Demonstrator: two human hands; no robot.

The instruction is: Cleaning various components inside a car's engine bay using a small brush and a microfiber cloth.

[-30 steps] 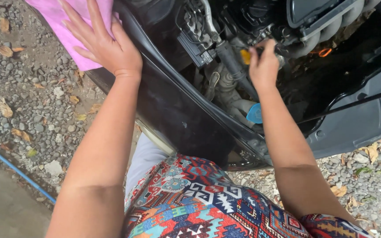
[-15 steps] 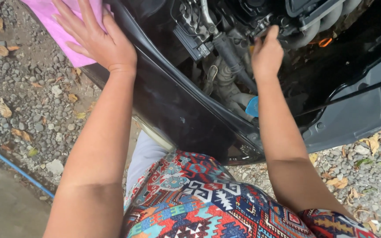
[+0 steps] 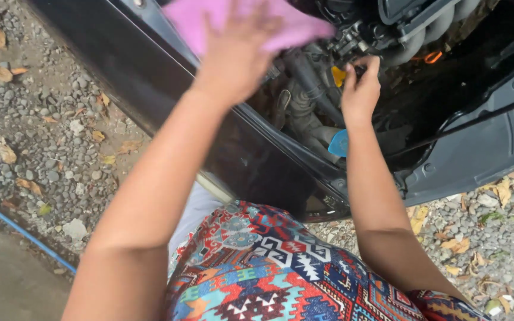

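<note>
Head view: the person is leaning over an open engine bay [image 3: 435, 83] with both bare hands working inside it.
Right hand [image 3: 361, 89]: it is reaching down among the hoses, thumb and fingers closing in a pinch around a small yellow loop handle [image 3: 338, 76], which looks like a dipstick pull; the exact contact is partly hidden behind the fingers.
Left hand [image 3: 236, 50]: it is hovering with fingers spread, blurred by motion, with a pink cloth [image 3: 251, 21] lying under the palm; whether it is gripping the cloth or only pressing on it cannot be told.
Where the handle is sitting: directly at the right fingertips, just beside a thick black hose [image 3: 304, 77] and above a blue cap [image 3: 339, 142] that is lying below the wrist.
Where the cloth is sitting: to the left of the pinch, over the edge of the black bodywork [image 3: 150, 71], near but apart from the handle.
Doing it well: judging from the pose, a firm pinch and a straight line along the tube is mattering most; the cloth is best kept close beside the pinch.
Risk: nearby hoses are crowding the fingers.
Ground: gravel with dry leaves [image 3: 43, 137] is lying around the car.
</note>
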